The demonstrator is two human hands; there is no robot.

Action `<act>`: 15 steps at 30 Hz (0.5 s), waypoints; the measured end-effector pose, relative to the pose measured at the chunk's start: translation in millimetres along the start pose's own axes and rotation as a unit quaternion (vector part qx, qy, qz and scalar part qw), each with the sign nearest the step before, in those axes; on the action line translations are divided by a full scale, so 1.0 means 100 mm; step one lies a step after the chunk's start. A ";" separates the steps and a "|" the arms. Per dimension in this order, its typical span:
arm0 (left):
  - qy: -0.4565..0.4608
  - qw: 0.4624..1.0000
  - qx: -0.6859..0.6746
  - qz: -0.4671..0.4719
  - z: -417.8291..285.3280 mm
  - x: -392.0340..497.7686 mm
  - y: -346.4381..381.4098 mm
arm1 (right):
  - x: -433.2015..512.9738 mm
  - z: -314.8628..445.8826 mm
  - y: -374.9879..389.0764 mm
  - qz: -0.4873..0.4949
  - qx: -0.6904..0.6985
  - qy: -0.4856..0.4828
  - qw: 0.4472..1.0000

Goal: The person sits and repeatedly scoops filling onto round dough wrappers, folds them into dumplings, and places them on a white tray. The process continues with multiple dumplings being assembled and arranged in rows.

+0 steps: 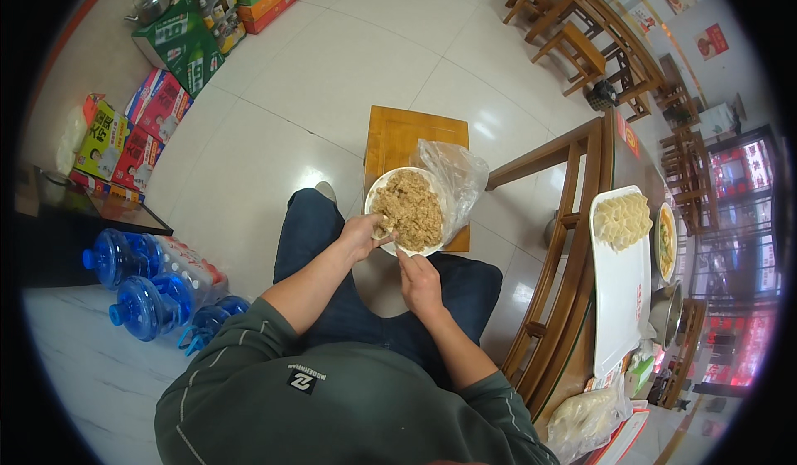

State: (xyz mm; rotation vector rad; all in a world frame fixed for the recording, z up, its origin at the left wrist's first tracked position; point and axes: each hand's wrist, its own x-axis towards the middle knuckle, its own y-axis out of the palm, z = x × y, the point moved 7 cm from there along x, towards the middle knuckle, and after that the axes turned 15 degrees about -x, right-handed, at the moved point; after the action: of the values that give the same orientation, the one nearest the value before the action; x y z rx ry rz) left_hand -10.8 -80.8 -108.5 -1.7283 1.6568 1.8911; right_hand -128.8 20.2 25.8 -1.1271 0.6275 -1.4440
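Observation:
My left hand [361,239] holds a pale dough wrapper [381,233] over the near-left rim of a white plate [372,186]. A bit of filling shows at the wrapper. A large mound of brown minced filling [411,206] covers most of the plate. My right hand [421,283] is at the plate's near edge, fingers pinched around what looks like a thin utensil [399,248], mostly hidden by the fingers. Beneath the plate is a wooden stool [398,132], between my knees. A clear plastic bag [464,175] lies crumpled against the plate's right side.
On the wooden table [563,340] to my right, a long white tray [619,303] carries several folded dumplings [622,221]. A bowl of food [666,241], a metal bowl [666,315] and a bagged pale item [588,418] are there too. Blue water jugs [152,306] stand left.

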 end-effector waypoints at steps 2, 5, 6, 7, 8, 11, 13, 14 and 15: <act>-0.003 1.000 -0.001 -0.001 0.00 0.02 -0.01 | 0.03 0.00 -0.06 -0.022 -0.001 -0.006 1.000; -0.014 1.000 -0.008 -0.002 0.00 0.05 -0.04 | 0.06 -0.08 -0.11 -0.043 -0.010 0.019 0.999; -0.022 1.000 -0.013 0.001 0.01 0.06 -0.04 | 0.06 -0.10 -0.10 -0.039 -0.010 0.025 0.999; -0.026 1.000 -0.015 -0.005 0.02 0.06 -0.05 | 0.07 -0.12 -0.10 -0.036 -0.010 0.032 0.999; -0.026 0.999 -0.022 0.002 0.02 0.06 -0.05 | 0.07 -0.14 -0.08 -0.026 -0.008 0.046 0.999; -0.023 0.999 -0.033 0.002 0.02 0.04 -0.04 | 0.06 -0.09 -0.03 -0.001 0.018 0.014 1.000; -0.030 0.999 -0.044 0.006 0.01 0.02 -0.04 | 0.04 -0.08 -0.04 0.001 0.020 0.020 1.000; -0.033 0.998 -0.053 0.013 0.01 0.01 -0.04 | 0.04 -0.09 -0.03 0.008 0.023 0.032 0.999; -0.038 0.997 -0.061 0.021 0.01 0.01 -0.03 | 0.04 -0.08 -0.04 -0.002 0.028 0.031 0.999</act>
State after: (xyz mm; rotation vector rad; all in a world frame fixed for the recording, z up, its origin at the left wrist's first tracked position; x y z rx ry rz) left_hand -9.9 -79.0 -111.1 -1.6525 1.5944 2.0904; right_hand -137.2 16.0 27.7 -1.0448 0.6248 -1.4953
